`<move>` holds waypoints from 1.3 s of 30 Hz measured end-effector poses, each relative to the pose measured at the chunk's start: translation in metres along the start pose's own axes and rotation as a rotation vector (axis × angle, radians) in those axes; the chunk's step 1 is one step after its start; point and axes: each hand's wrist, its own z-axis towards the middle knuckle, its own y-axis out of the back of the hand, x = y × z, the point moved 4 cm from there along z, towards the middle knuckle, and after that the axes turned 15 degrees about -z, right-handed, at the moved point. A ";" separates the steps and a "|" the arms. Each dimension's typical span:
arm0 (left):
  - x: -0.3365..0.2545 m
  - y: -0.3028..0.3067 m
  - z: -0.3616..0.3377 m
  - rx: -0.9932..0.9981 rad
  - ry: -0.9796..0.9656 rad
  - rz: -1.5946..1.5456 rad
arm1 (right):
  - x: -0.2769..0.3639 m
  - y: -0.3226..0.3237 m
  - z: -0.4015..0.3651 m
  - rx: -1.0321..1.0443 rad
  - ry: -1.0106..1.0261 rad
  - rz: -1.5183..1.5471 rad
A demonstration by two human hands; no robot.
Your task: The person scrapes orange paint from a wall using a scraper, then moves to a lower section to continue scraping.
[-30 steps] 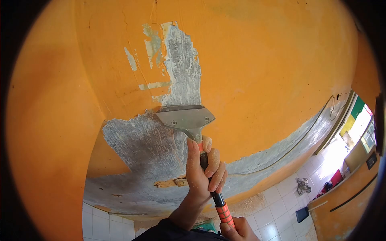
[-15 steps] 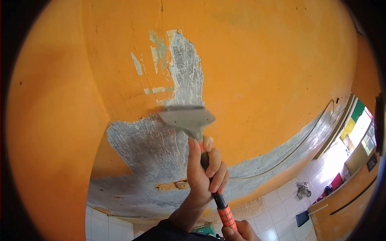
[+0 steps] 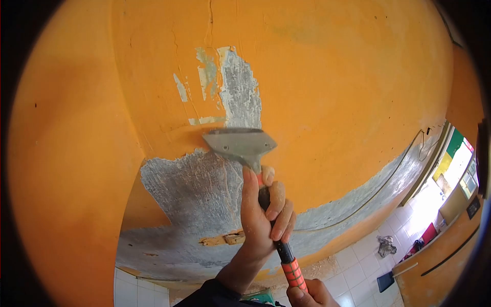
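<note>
A wide-bladed wall scraper lies against the orange painted wall, its blade edge at the bottom of a bare grey strip. My left hand is closed round the upper part of its black handle, thumb pointing up near the blade. Lower down, my right hand grips the red taped end of the handle, partly cut off by the bottom of the view. A larger stripped grey patch spreads below and left of the blade, with ragged paint edges.
A cable runs along the lower grey band of wall. A broken hole shows below the patch. On the white tiled floor lie a crumpled bag and a dark dustpan-like object. A window is at right.
The scraper blade has moved slightly up the wall along the grey strip, with both hands keeping their grip. The whole view has shifted a little.
</note>
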 end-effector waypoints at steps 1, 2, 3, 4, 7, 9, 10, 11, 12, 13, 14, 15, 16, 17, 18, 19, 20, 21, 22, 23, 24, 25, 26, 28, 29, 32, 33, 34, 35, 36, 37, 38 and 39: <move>0.000 0.000 0.001 0.013 0.002 0.004 | 0.000 -0.001 0.000 -0.013 0.018 -0.005; -0.001 -0.001 0.004 -0.011 -0.013 0.026 | -0.001 0.001 0.001 -0.020 -0.030 -0.018; -0.001 -0.002 0.001 -0.019 -0.009 0.025 | 0.000 -0.001 -0.003 -0.021 -0.038 -0.013; -0.001 -0.004 0.001 -0.023 -0.002 0.042 | 0.001 0.000 -0.004 -0.004 -0.033 -0.002; -0.001 -0.007 0.006 0.010 0.003 0.057 | 0.005 0.002 -0.004 0.026 -0.047 0.033; 0.000 -0.010 0.008 0.013 0.014 0.050 | 0.005 0.004 0.003 0.004 -0.065 0.005; -0.001 -0.012 0.012 0.005 0.005 0.048 | 0.007 0.006 0.004 -0.019 -0.087 0.004; -0.002 -0.017 0.016 0.006 -0.007 0.045 | 0.009 0.006 0.000 -0.019 -0.087 0.003; -0.002 -0.018 0.013 -0.017 0.001 0.040 | 0.012 0.004 -0.004 0.007 -0.069 0.043; -0.002 -0.017 0.012 -0.002 -0.002 0.042 | 0.012 0.003 -0.006 0.033 -0.046 0.081; -0.001 -0.014 0.011 0.017 -0.001 0.045 | 0.012 0.001 -0.004 0.005 0.017 0.074; -0.001 -0.011 0.011 0.027 0.001 0.046 | 0.011 0.005 -0.002 0.007 0.023 0.070; -0.002 -0.015 0.013 0.025 0.003 0.048 | 0.013 0.008 0.001 0.015 -0.024 0.031; -0.003 -0.021 0.018 0.019 0.002 0.042 | 0.015 0.010 0.003 0.023 -0.076 -0.005; -0.003 -0.025 0.020 0.017 -0.002 0.033 | 0.025 0.009 0.002 0.034 -0.031 -0.006; -0.002 -0.025 0.018 0.022 -0.006 0.030 | 0.028 0.009 -0.002 0.035 -0.029 -0.013; -0.002 -0.023 0.014 0.044 -0.012 0.001 | 0.030 0.008 -0.005 0.048 -0.024 0.023; -0.002 -0.023 0.013 0.068 -0.018 -0.030 | 0.030 0.008 -0.006 0.060 -0.019 0.055; -0.002 -0.027 0.018 0.078 -0.023 -0.036 | 0.032 0.009 -0.004 0.050 -0.001 0.048; -0.004 -0.031 0.024 0.064 -0.054 0.000 | 0.032 0.011 -0.001 0.047 -0.004 0.049; -0.006 -0.034 0.025 0.045 -0.080 0.039 | 0.030 0.013 0.004 0.026 -0.026 0.022; -0.006 -0.034 0.023 0.036 -0.074 0.041 | 0.030 0.015 0.006 0.007 -0.049 -0.005; -0.006 -0.036 0.022 0.047 -0.068 0.021 | 0.039 0.012 0.003 0.034 -0.068 0.019; -0.006 -0.038 0.020 0.098 -0.067 0.003 | 0.040 0.009 -0.001 0.046 -0.030 0.052; -0.006 -0.037 0.022 0.103 -0.070 0.003 | 0.040 0.008 -0.002 0.066 -0.010 0.089; -0.009 -0.042 0.032 0.099 -0.109 0.005 | 0.044 0.014 0.008 0.046 -0.008 0.030; -0.009 -0.043 0.027 0.091 -0.107 0.004 | 0.045 0.014 0.008 0.052 -0.016 0.026; -0.008 -0.043 0.021 0.059 -0.105 0.012 | 0.045 0.014 0.002 0.094 -0.032 0.029; -0.007 -0.043 0.019 0.039 -0.101 0.025 | 0.044 0.013 0.002 0.093 -0.015 0.019; -0.007 -0.038 0.016 0.062 -0.086 0.016 | 0.042 0.012 0.001 0.091 -0.013 0.043; -0.008 -0.038 0.020 0.062 -0.092 0.016 | 0.040 0.011 0.001 0.091 -0.020 0.074; -0.009 -0.039 0.025 0.069 -0.091 0.029 | 0.038 0.012 0.005 0.078 -0.004 0.046; -0.009 -0.040 0.026 0.079 -0.089 0.042 | 0.041 0.013 0.003 0.076 -0.008 0.057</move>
